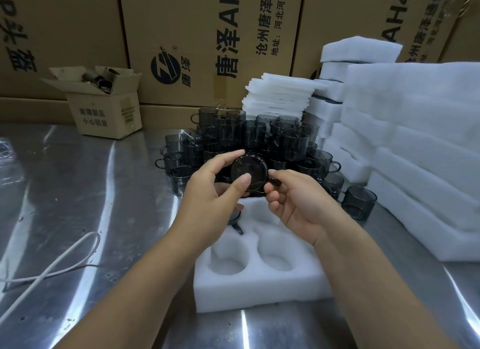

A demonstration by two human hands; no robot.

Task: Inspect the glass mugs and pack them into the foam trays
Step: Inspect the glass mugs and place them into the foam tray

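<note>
Left hand (207,190) and right hand (296,203) are both on one dark glass mug (246,166), held up over the far end of the foam tray (259,291), base turned toward the camera. Left hand grips the body: thumb flat on the base, fingers curled over the top edge at 11 o'clock. Right hand pinches the handle, which sticks out at 3 o'clock of the mug; its other fingers are loosely curled below. Foam tray sits on the steel desk (78,192) right under the forearms, with two round pockets showing at the near end. A second mug (235,218) sits in the tray's far-left pocket, mostly hidden by the left hand, handle pointing to 5 o'clock. At 12 o'clock of the tray is the pile of mugs (249,135), stacked several layers high. One loose mug (359,201) stands at 2 o'clock. Foam sheets (280,96) are stacked behind the pile, and foam blocks (415,140) are stacked at 2–3 o'clock. Small open cardboard box (109,109) is at 10 o'clock, white cable (59,263) at 8–9 o'clock, printed cartons (207,36) along the back.
</note>
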